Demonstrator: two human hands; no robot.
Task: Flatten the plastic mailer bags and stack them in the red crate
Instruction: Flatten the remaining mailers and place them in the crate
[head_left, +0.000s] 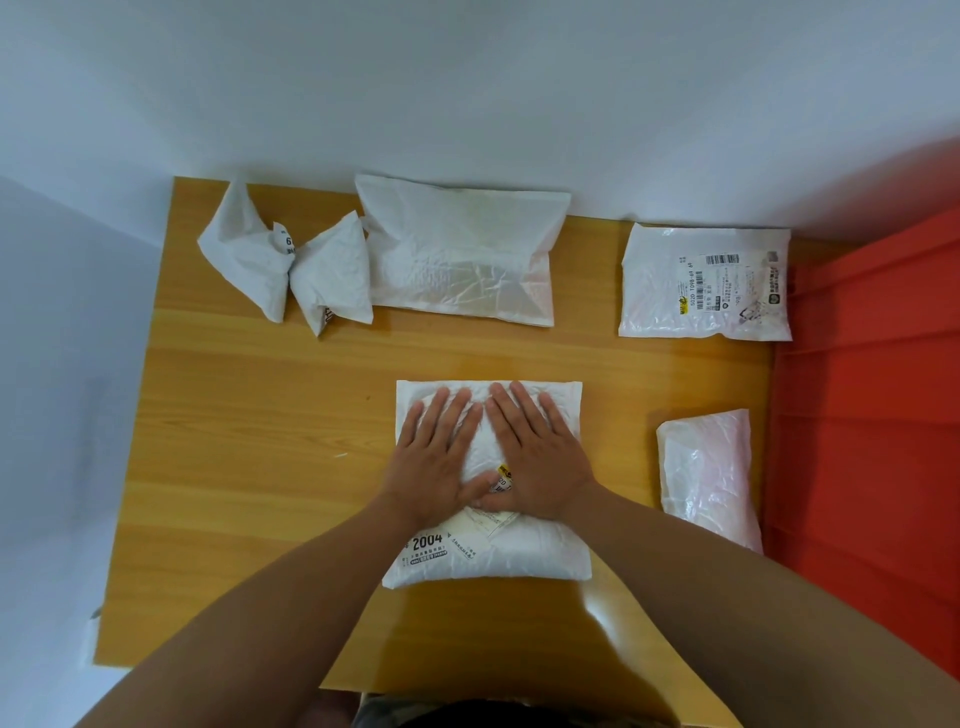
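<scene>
**Both palms pressing a mailer flat on the worktop**

Five white plastic mailer bags are lying on the wooden worktop (249, 415), and one red crate (872, 415) is standing along its right edge. Taking the middle bag (524, 556) as the landmark: it is sitting nearest the person, and both hands are resting on its far half. The left hand (436, 462) and the right hand (540, 457) are lying side by side, thumbs touching, with the fingers (441, 410) stretched straight and spread, gripping nothing, only pressing down on the plastic. The bag is reaching just past the fingertips on the far side and is showing below the wrists on the near side.

On that near part a label is showing "2004" in bold digits, with smaller print too fine to read; a yellow sticker is peeking out between the thumbs.

Far left of the middle bag a crumpled bag (291, 260) is lying twisted at its middle. Straight beyond the middle bag a large creased bag (462, 254) is leaning against the wall. Far right, a flat labelled bag (706, 283) is lying beside the crate, its shipping label carrying barcodes and a code reading roughly "502D 1098-69 68". Just right of the middle bag, a smaller puffy bag (706, 473) is lying at the crate's wall.
</scene>
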